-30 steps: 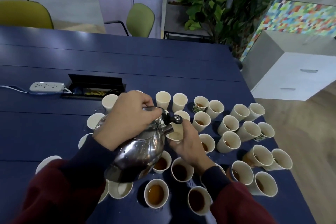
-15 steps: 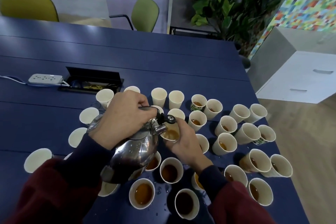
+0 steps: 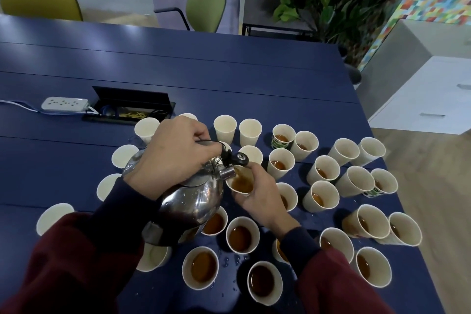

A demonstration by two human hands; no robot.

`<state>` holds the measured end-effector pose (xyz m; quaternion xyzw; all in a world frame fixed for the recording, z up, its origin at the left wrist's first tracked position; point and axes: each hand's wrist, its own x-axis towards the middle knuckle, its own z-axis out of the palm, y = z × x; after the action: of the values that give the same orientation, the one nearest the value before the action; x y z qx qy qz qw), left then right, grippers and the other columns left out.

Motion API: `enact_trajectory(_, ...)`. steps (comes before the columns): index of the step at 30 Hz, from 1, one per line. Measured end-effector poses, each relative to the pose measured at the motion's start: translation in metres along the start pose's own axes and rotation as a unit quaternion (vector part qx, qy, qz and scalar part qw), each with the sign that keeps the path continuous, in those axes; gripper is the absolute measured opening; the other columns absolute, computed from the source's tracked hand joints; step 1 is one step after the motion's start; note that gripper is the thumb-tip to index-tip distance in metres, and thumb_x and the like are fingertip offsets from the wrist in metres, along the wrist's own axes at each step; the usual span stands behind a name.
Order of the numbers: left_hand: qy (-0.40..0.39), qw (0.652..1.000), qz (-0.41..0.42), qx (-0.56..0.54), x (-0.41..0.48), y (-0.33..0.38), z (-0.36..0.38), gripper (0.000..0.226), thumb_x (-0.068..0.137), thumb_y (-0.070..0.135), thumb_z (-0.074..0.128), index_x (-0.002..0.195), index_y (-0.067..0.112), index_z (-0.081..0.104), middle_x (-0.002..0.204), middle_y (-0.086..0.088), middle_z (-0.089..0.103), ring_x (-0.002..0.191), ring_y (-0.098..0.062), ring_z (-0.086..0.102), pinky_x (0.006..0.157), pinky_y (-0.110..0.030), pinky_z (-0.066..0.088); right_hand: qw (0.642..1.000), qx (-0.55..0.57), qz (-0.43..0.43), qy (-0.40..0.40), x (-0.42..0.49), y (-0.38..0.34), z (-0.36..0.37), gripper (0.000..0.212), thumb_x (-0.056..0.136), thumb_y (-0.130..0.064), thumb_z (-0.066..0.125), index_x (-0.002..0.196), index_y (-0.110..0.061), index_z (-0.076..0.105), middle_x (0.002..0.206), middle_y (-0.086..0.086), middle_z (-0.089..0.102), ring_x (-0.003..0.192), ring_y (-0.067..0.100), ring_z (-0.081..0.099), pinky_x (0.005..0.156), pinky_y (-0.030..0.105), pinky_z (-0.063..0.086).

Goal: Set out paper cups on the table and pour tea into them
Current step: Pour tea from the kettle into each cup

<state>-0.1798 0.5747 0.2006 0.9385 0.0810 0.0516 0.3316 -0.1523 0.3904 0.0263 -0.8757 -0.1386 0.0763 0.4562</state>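
Observation:
My left hand (image 3: pixel 170 155) grips the handle of a shiny steel kettle (image 3: pixel 190 201), which is tipped with its spout (image 3: pixel 226 173) over a paper cup (image 3: pixel 240 182). My right hand (image 3: pixel 257 195) holds that cup against the spout; brown tea fills much of it. Several white paper cups stand all around on the blue table (image 3: pixel 229 79). Those near me, like the cup at the front (image 3: pixel 200 267), and those to the right hold tea. The cups at the left, such as the far-left one (image 3: pixel 54 217), and two at the back (image 3: pixel 224 128) look empty.
A white power strip (image 3: pixel 65 104) and an open black cable box (image 3: pixel 130 109) lie at the back left of the cups. Water drops spot the table near the front cups. Green chairs (image 3: pixel 206 5), a potted plant (image 3: pixel 331 0) and a white cabinet (image 3: pixel 428 94) stand beyond the table.
The tea level in the held cup has risen as the kettle kept pouring. Both hands stay in much the same place; the view has shifted slightly.

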Motion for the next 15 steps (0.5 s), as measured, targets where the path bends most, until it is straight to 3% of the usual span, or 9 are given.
enact_trajectory(4,-0.008,1.0,-0.019,-0.023,0.002,-0.007,-0.001,0.022,0.078,0.027,0.076,0.062,0.014,0.069,0.053,-0.003,0.057,0.052,-0.009,0.049,0.055,-0.026,0.039,1.0,-0.01,0.01,-0.005,0.001,0.002,0.002,0.063,0.075,-0.022,0.083,0.129,-0.025,0.052,0.121,-0.006,0.063,0.109,0.008,0.06,0.091,0.022,0.048)
enact_trajectory(8,-0.01,0.998,-0.032,-0.059,0.005,-0.013,-0.003,0.023,0.079,0.026,0.076,0.061,0.014,0.068,0.046,0.001,0.05,0.049,-0.008,0.046,0.059,-0.029,0.043,0.998,-0.041,0.035,-0.023,0.001,0.005,0.006,0.06,0.075,-0.017,0.083,0.124,-0.019,0.05,0.123,-0.001,0.057,0.11,0.015,0.057,0.09,0.026,0.046)
enact_trajectory(15,0.005,0.991,-0.051,-0.124,0.011,-0.022,-0.009,0.025,0.081,0.023,0.075,0.068,0.003,0.068,0.046,-0.001,0.041,0.043,-0.008,0.033,0.054,-0.024,0.031,0.972,-0.221,0.016,-0.079,0.005,0.005,0.012,0.075,0.076,-0.027,0.085,0.137,-0.018,0.042,0.136,0.002,0.045,0.124,0.021,0.049,0.1,0.03,0.044)
